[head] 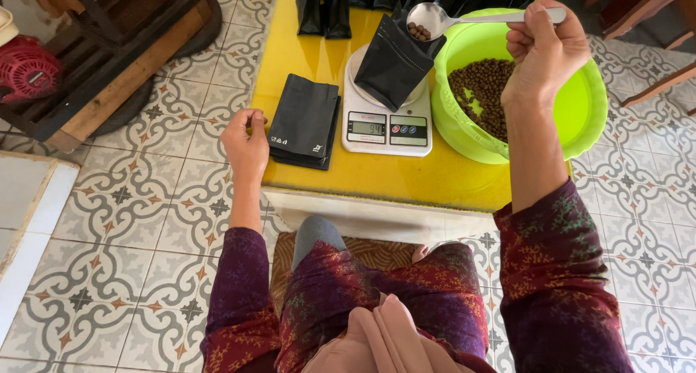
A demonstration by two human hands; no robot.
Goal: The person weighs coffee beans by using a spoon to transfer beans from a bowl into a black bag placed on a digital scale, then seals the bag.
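Holding a metal spoon (pixel 435 16) level above an open black pouch (pixel 395 65), a seated person works at a low yellow counter (pixel 377 173). The right hand (pixel 544 50) has its fingers clamped on the spoon's handle at the right end; the long axis runs left from that hand, so the bowl with a few coffee beans sits just over the pouch mouth. The pouch stands tilted on a white digital kitchen scale (pixel 388 115), well left of the gripping hand. Just right of the scale, touching or nearly so, a lime-green plastic bowl (pixel 580 112) holds more coffee beans (pixel 482 90). The left hand (pixel 246 144) hovers at the counter's near left edge, fingers curled together and empty as far as can be seen, just beside a flat stack of black pouches (pixel 304 123); it is the farther hand from the spoon. More black pouches (pixel 326 7) along the far edge are cut off by the frame. The scale's display is too small to make out, and the pouch's contents are hidden.
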